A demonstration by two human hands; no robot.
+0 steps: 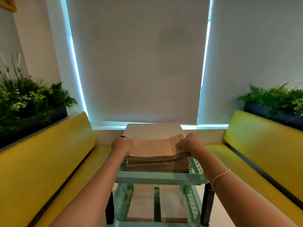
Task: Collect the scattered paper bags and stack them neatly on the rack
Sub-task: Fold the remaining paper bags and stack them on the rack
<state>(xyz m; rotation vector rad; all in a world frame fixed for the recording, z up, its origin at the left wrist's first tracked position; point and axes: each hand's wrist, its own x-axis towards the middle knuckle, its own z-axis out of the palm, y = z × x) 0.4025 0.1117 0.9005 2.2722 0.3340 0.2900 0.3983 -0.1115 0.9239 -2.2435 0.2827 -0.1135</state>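
Observation:
A thick stack of brown paper bags (152,147) lies in the top tray of a mint-green plastic rack (161,177) in front of me. My left hand (122,145) grips the stack's left edge with curled fingers. My right hand (188,144) grips the right edge, where the upper bags are lifted and bent a little. More brown bags (173,202) lie flat on the rack's lower shelf, partly hidden by the frame.
A white table (153,130) stands behind the rack, against a window with a grey blind. Yellow benches (49,161) (262,145) run along both sides, with planters of green plants (29,99) (275,97) behind them.

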